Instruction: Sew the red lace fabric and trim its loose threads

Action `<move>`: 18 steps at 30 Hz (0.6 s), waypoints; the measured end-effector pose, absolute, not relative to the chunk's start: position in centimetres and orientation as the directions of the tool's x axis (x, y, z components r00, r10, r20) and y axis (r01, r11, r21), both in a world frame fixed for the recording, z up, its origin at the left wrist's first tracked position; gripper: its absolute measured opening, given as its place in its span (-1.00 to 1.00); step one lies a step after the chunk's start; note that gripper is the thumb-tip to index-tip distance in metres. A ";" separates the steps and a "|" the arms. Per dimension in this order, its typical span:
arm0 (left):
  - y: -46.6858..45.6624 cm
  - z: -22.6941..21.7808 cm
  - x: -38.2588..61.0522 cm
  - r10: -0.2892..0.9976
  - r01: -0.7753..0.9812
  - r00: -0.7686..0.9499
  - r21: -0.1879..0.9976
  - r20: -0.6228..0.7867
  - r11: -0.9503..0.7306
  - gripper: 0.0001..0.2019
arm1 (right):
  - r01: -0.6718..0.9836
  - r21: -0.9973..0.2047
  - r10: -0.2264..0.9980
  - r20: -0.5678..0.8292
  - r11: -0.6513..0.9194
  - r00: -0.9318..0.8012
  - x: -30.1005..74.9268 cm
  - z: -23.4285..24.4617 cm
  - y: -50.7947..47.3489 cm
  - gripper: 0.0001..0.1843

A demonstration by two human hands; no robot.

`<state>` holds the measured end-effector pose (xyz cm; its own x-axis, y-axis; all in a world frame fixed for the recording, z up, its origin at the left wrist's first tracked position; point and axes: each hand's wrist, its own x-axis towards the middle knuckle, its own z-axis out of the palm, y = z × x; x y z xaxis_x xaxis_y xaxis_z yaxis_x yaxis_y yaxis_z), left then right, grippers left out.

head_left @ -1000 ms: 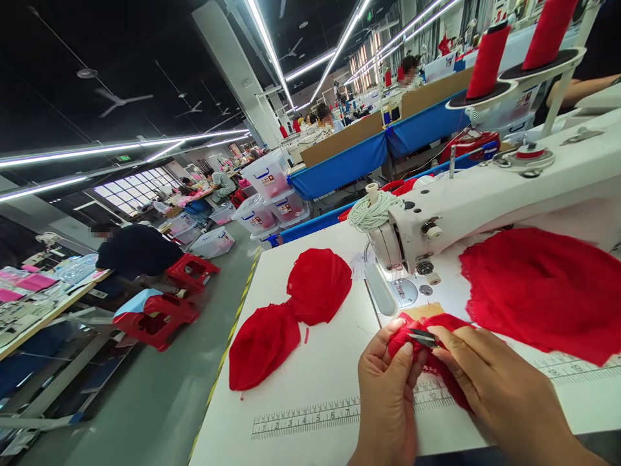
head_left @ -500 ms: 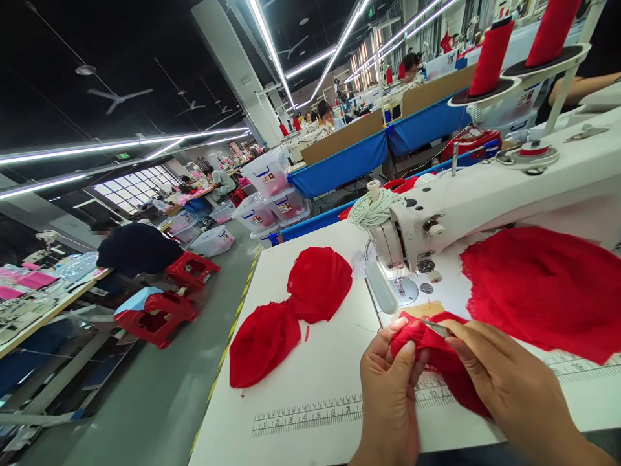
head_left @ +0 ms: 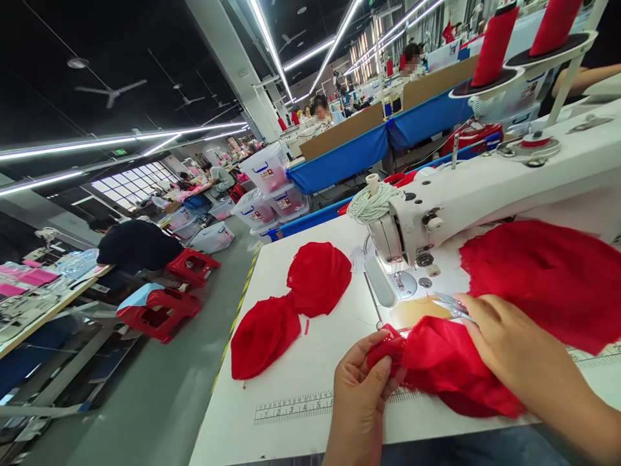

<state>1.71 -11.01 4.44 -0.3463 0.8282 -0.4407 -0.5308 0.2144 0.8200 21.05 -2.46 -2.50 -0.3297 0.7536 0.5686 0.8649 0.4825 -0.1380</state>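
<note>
Left grip (head_left: 358, 383) clamped on the cloth (head_left: 451, 362), on the near side of the machine (head_left: 485, 197); right grip (head_left: 514, 343) closed around snips (head_left: 453, 308). The cloth (presumably light, limp, slippery) is best taken by its bunched end.

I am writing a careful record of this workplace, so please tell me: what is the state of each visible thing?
Left hand: pinching the held red fabric
Held red fabric: bunched
Right hand: closed around the snips
Snips: gripped; blade opening unclear
Two red pieces: lying on the table
Larger red cloth: wrinkled
Pale green cord: coiled
Plastic bins: stacked
Ceiling lights: lit
</note>
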 end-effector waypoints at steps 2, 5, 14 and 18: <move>-11.6 4.7 1.1 0.820 -0.515 -0.346 0.823 -0.456 0.240 -0.62 | 0.867 -0.093 0.724 0.597 0.490 -0.346 20.9 -2.4 -2.5 -0.64; -12.4 5.3 0.8 0.812 -0.495 -0.333 0.822 -0.479 0.282 -0.60 | 0.759 -0.216 0.685 0.624 0.614 -0.376 19.8 -1.5 -2.8 -0.65; -14.2 8.2 -0.4 0.858 -0.256 -0.353 0.920 -0.374 0.296 -0.53 | 0.072 -0.953 0.732 0.177 0.295 -0.658 19.0 2.5 -4.5 -0.79; -14.5 8.9 -2.8 0.890 0.156 -0.392 0.937 -0.233 0.314 -0.46 | 0.093 -0.957 0.802 0.175 0.275 -0.571 19.5 2.7 -4.6 -0.72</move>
<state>-2.77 -14.49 8.91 -0.3918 0.8901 -0.2329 0.1559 0.3138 0.9366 19.51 -4.57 2.73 -0.5712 0.8020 0.1749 0.0925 0.2746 -0.9571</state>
